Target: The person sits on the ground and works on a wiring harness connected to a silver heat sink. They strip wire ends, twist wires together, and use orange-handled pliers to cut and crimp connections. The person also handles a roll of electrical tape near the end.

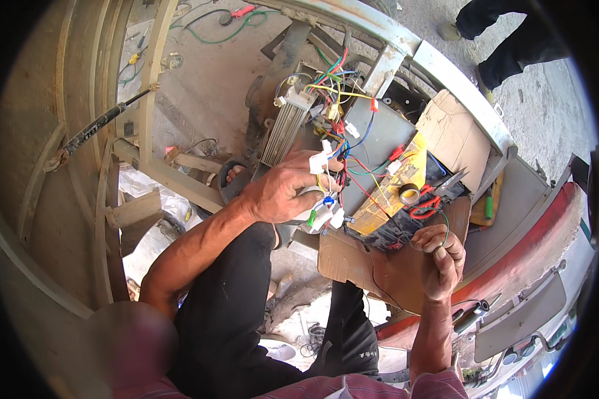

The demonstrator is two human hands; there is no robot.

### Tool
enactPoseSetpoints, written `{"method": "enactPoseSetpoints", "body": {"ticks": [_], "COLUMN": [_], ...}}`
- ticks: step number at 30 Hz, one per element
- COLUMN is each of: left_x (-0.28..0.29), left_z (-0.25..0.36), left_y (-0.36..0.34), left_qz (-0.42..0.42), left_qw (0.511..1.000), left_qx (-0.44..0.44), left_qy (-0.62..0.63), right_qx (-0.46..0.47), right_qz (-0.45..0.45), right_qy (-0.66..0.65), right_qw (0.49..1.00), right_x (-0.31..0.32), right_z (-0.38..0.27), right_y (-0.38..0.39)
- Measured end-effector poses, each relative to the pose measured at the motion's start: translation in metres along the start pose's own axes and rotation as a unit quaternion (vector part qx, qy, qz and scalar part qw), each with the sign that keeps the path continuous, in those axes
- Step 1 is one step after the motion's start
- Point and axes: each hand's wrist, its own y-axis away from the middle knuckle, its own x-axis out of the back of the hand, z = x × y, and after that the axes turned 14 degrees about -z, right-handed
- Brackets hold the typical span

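My left hand [279, 189] is closed round a bundle of coloured wires [343, 174] with white plug connectors [318, 161] hanging about its fingers. A blue connector [328, 200] and a green one [311, 217] dangle just below the fingertips. Beside that hand is a finned metal box [287, 130], with many wires coming out of its far end. My right hand [440, 256] pinches a thin green wire [446, 226], which loops up from the fingers. Red-handled scissors [424, 208] and a roll of tape [409, 193] lie just beyond it, on a black battery-like block with a yellow label [373, 214].
Cardboard pieces [451, 133] sit by the block. A metal frame rail [456, 83] curves across the far side. On the left stands a panel with ribs and a strut [93, 130]. A green-handled tool [489, 207] lies at right. Another person's legs [512, 50] stand beyond the frame.
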Motion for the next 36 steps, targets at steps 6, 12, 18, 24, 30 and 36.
{"method": "enactPoseSetpoints", "body": {"ticks": [6, 12, 18, 24, 30, 36], "left_x": [0.000, 0.002, 0.005, 0.003, 0.010, 0.006], "left_z": [-0.029, -0.038, -0.023, -0.011, -0.033, -0.037], "left_y": [0.014, 0.025, 0.012, -0.001, -0.023, -0.060], "left_qz": [0.034, 0.078, -0.039, -0.010, 0.121, 0.166], "left_qw": [0.923, 0.828, 0.989, 0.996, 0.883, 0.946], "left_qx": [0.056, 0.055, 0.002, -0.015, 0.102, 0.261], "left_qy": [0.380, 0.553, 0.141, 0.086, 0.441, 0.095], "right_qx": [-0.013, -0.038, -0.066, -0.077, -0.077, -0.082], "right_qz": [-0.003, -0.011, -0.029, 0.000, 0.005, -0.006], "right_qy": [-0.009, 0.022, 0.046, 0.040, 0.035, 0.059], "right_qw": [1.000, 0.999, 0.996, 0.996, 0.996, 0.995], "right_x": [-0.007, -0.009, -0.001, 0.000, -0.001, -0.001], "right_z": [0.001, 0.000, -0.004, 0.002, 0.007, 0.002], "right_y": [0.007, 0.008, 0.016, 0.030, 0.034, 0.037]}}
